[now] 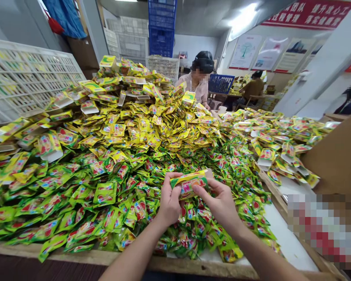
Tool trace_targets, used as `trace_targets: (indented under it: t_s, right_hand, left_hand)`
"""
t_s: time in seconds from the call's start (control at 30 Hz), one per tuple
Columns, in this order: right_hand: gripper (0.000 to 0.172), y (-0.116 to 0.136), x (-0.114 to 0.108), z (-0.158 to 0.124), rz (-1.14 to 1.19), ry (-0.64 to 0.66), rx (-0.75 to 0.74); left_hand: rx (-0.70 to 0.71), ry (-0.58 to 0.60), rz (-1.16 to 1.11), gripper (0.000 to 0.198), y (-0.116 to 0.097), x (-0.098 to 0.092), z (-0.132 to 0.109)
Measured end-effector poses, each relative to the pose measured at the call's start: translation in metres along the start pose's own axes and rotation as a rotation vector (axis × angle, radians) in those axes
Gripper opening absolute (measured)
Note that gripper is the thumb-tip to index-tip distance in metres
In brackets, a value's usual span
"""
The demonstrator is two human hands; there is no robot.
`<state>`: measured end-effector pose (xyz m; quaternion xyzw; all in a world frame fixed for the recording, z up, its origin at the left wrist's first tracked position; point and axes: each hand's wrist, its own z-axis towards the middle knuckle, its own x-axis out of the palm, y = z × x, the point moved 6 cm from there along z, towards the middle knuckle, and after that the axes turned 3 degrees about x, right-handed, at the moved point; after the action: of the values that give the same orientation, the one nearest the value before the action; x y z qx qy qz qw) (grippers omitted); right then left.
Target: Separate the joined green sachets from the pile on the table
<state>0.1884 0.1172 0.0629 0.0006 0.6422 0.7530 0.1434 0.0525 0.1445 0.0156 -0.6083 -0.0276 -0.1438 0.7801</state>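
Both my hands grip one small printed carton (190, 183), yellow and green with red fruit pictures, above the near middle of the heap. My left hand (170, 199) is closed round its left end, thumb on the front. At the right end, where a pale flap sticks up, my right hand (219, 199) pinches it with the thumb across the face. Beneath and around them lie many green candy-like packets (105, 193) with red fruit prints. Farther back the pile turns to yellow packets (146, 127).
Open-ended cartons lie on the left of the pile, near a tilted white crate (32, 78). More cartons (280, 132) are heaped at right beyond a wooden divider, beside a brown cardboard box (336, 156). A wooden rim (193, 266) edges the table. A person (200, 76) sits opposite.
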Motion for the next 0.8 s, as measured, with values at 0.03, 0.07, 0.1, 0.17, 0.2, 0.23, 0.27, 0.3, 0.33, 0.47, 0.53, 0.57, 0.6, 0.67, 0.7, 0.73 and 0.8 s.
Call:
trace_targets:
  t_s: [0.03,0.07,0.1,0.17,0.2,0.23,0.27,0.3,0.33,0.47,0.53,0.57,0.6,0.67,0.7,0.73,0.8]
  right_hand:
    - [0.026,0.000,-0.003,-0.001,-0.018,-0.080,-0.031]
    - [0.027,-0.002,-0.004,-0.001,-0.018,-0.120,-0.027]
    - [0.028,-0.005,-0.003,-0.001,-0.001,-0.108,0.010]
    - [0.034,-0.012,0.004,0.000,0.070,0.034,0.134]
    - [0.036,-0.014,0.008,0.000,0.106,0.113,0.181]
    - [0.036,-0.014,0.011,0.000,0.132,0.171,0.202]
    - [0.035,-0.013,0.013,-0.001,0.145,0.207,0.198]
    - [0.034,-0.012,0.014,-0.001,0.149,0.223,0.182]
    - [0.032,-0.011,0.014,-0.001,0.139,0.213,0.160]
    - [0.032,-0.017,-0.011,-0.005,0.075,-0.160,0.010]
    - [0.054,-0.031,-0.025,-0.008,0.099,-0.242,0.018]
    - [0.063,-0.041,-0.026,-0.007,0.122,-0.158,0.093]
    - [0.065,-0.051,-0.024,-0.004,0.136,-0.001,0.206]
    - [0.053,-0.064,-0.029,0.001,0.099,0.314,0.433]
    - [0.044,-0.062,-0.041,0.010,0.031,0.362,0.478]
    - [0.037,-0.053,-0.063,0.025,-0.063,0.299,0.460]
    - [0.030,-0.008,-0.132,0.065,-0.311,-0.196,0.188]
  left_hand:
    - [0.004,0.012,0.015,0.028,-0.001,0.000,0.000]
    - [0.013,0.034,0.039,0.031,-0.003,0.001,0.000]
    - [0.028,0.058,0.069,0.035,-0.005,0.001,0.000]
    - [0.067,0.075,0.128,0.041,-0.010,0.001,0.001]
    - [0.083,0.069,0.148,0.042,-0.012,0.000,0.001]
    - [0.091,0.062,0.162,0.041,-0.013,0.000,0.001]
    - [0.093,0.057,0.174,0.039,-0.013,0.000,0.002]
    - [0.093,0.050,0.182,0.036,-0.013,0.001,0.002]
    - [0.094,0.041,0.186,0.034,-0.012,0.001,0.002]
    - [0.062,0.005,0.164,0.032,-0.008,0.003,0.000]
    - [0.012,0.060,0.187,0.032,-0.004,0.005,0.000]
    - [-0.019,0.123,0.222,0.032,-0.001,0.008,-0.001]
    - [-0.050,0.200,0.268,0.034,0.002,0.012,-0.001]
    - [-0.102,0.338,0.345,0.042,0.007,0.017,-0.003]
    - [-0.117,0.367,0.356,0.048,0.008,0.018,-0.003]
    - [-0.118,0.361,0.351,0.053,0.008,0.017,-0.002]
    - [-0.089,0.271,0.330,0.060,0.005,0.010,0.003]
